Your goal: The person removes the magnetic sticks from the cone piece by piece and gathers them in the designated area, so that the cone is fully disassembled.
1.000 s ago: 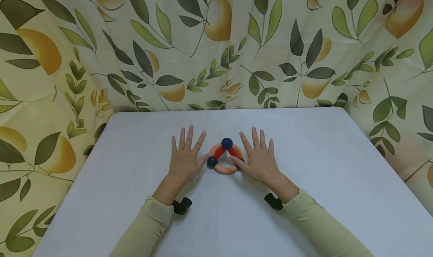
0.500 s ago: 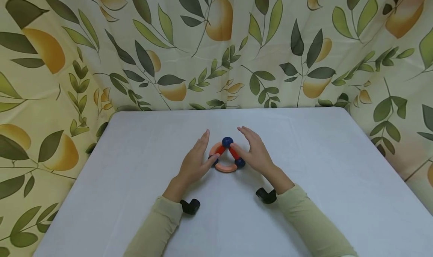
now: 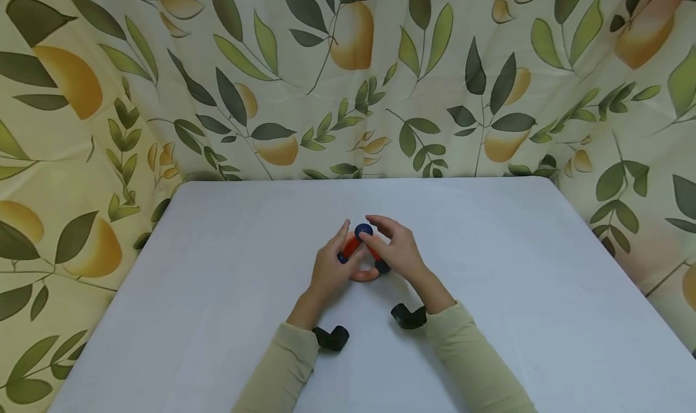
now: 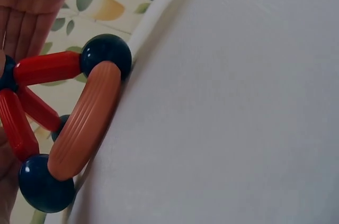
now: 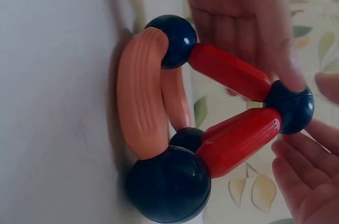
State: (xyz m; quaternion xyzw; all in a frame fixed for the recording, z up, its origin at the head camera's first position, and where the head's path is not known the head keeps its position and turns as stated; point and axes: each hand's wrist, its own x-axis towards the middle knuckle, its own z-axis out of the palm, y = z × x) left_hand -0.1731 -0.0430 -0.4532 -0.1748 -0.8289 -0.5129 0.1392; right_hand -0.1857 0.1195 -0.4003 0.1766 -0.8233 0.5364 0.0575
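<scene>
A pyramid of magnetic sticks and balls (image 3: 375, 251) stands upright on the white table. Curved peach sticks (image 5: 142, 94) and dark blue balls (image 5: 168, 184) form its base. Red sticks (image 5: 241, 142) slope up to the top blue ball (image 3: 364, 231). My left hand (image 3: 330, 268) is at its left side; in the right wrist view its thumb (image 5: 286, 60) touches the top ball, its fingers extended behind. My right hand (image 3: 401, 253) arches at the right, thumb near the same ball; whether it touches is unclear. One base ball is hidden in the head view.
The white-covered table (image 3: 228, 316) spreads out around the pyramid. A curtain with leaves and fruit (image 3: 348, 99) hangs behind its far edge and along the sides. A black wrist camera (image 3: 333, 339) sits at the left cuff and another black camera (image 3: 409, 316) at the right one.
Both hands were spread flat beside the pyramid; they have turned palms inward and closed in from both sides, reaching its top ball. The pyramid stays in about the same place.
</scene>
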